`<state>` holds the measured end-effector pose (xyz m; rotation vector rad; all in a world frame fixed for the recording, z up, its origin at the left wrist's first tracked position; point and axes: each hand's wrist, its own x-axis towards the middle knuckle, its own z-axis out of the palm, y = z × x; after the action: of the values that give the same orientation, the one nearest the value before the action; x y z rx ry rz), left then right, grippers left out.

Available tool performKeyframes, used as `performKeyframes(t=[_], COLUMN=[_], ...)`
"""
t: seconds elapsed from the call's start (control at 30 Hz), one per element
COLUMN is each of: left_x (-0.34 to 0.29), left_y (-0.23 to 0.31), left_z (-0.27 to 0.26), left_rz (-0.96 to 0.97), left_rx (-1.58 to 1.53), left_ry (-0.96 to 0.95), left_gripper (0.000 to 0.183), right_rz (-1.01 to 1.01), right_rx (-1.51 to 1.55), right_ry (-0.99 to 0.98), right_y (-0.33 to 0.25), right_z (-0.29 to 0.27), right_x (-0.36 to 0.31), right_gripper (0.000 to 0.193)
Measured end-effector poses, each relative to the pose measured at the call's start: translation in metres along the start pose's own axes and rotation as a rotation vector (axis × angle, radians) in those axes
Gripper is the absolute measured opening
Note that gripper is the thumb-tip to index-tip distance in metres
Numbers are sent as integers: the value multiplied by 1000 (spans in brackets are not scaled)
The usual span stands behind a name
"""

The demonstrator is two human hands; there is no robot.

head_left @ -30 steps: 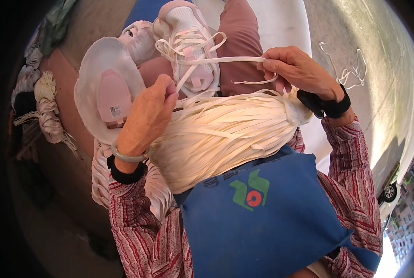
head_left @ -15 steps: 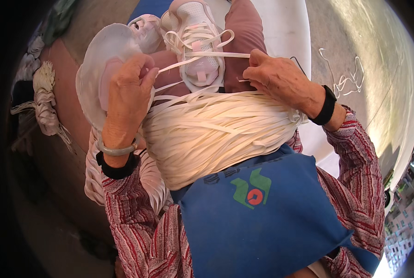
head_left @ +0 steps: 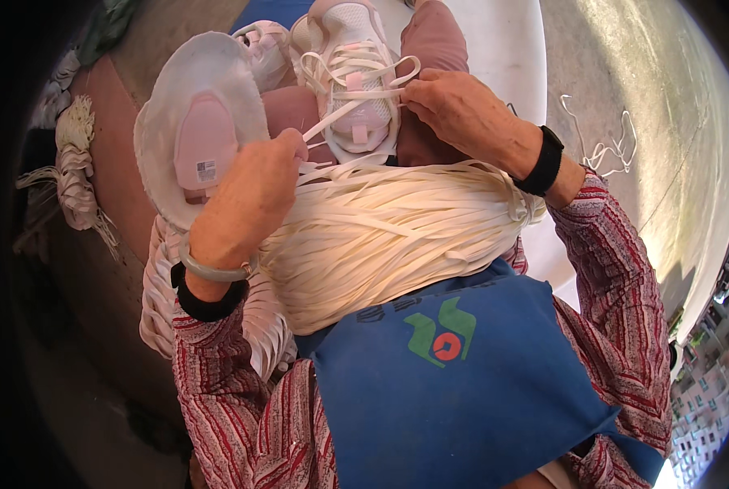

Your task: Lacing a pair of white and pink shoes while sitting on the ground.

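Note:
A white and pink sneaker lies across my knees at the top of the picture, its toe towards me and laces looped loosely over its upper. My left hand is closed on a flat white shoelace that slants from the sneaker's lowest eyelets. On the other side, my right hand pinches the shoelace's other end close to the sneaker's edge. A thick bundle of cream laces rests on my lap, over a blue apron.
Left of the sneaker is a translucent white shallow dish-like piece with a pink insole-shaped part in it. Another pale shoe is behind. Bundled laces lie at far left, loose laces on the ground at right.
My left hand has moved right and down, uncovering the pink part in the dish. My right hand has moved left, close against the sneaker. The lace between them now slants more.

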<state>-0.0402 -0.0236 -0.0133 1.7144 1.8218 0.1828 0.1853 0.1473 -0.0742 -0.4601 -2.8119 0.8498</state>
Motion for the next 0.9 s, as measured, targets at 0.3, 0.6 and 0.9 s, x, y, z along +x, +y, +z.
performKeyframes(t=[0.3, 0.6, 0.9], left_x=[17, 21, 31], left_y=[13, 6, 7], left_z=[-24, 4, 21], left_rz=[-139, 66, -96], left_rx=[229, 55, -177], left_ry=[347, 506, 387], left_gripper=[12, 5, 11], right_rz=[217, 49, 125], right_rx=[74, 18, 25], right_ry=[97, 126, 118], right_y=[1, -12, -11], right_z=[-27, -6, 3], right_x=[7, -4, -5], right_gripper=[16, 11, 11])
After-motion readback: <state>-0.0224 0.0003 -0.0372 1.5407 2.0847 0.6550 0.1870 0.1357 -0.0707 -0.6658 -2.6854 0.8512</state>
